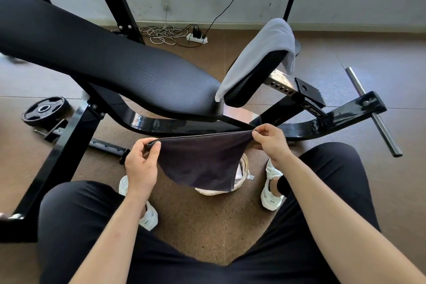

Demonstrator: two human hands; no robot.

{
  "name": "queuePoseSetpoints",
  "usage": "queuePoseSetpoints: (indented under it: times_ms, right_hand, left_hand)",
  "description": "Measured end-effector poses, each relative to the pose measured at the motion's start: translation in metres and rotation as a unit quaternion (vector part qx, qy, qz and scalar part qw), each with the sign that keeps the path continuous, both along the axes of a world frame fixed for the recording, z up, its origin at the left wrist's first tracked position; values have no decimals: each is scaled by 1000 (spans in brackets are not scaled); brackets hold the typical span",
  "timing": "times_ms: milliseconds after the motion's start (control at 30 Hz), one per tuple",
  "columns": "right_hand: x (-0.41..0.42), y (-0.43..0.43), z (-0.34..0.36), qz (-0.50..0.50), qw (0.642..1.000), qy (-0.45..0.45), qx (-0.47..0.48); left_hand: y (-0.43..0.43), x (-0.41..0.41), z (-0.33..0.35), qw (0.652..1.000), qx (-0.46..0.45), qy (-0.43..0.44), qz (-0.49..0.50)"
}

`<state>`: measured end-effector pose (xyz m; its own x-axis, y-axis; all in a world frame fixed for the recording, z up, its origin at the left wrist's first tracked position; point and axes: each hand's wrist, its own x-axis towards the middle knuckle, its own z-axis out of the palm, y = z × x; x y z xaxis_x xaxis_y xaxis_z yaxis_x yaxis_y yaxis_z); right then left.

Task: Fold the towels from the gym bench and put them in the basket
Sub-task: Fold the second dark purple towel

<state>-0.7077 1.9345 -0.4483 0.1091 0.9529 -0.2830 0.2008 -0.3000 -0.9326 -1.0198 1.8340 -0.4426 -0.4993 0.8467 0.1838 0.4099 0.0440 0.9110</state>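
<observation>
A dark grey towel hangs stretched between my two hands in front of my knees. My left hand pinches its left top corner and my right hand pinches its right top corner. Under the towel, on the floor between my feet, stands a pale woven basket, mostly hidden by the cloth, with something white inside. A light grey towel lies draped over the small raised pad of the black gym bench, above and to the right of my hands.
The bench's black steel frame and a metal bar run across the floor ahead. A weight plate lies at the left. A power strip with tangled cables sits by the wall. My legs and white shoes flank the basket.
</observation>
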Motion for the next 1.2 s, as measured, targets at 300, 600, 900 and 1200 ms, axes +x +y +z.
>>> queuePoseSetpoints:
  times_ms: [300, 600, 900, 1200]
  right_hand:
    - [-2, 0, -3, -36, 998, -36, 26]
    - [-42, -30, 12, 29, 996, 78, 44]
    - [-69, -52, 10, 147, 985, 69, 53]
    - [-74, -60, 6, 218, 973, 7, 74]
  left_hand:
    - [-1, -1, -5, 995, -72, -28, 62]
    - [-2, 29, 0, 968, -116, -223, -27]
    - [-8, 55, 2, 957, -144, -193, -162]
    - [-10, 60, 4, 951, -144, -204, -185]
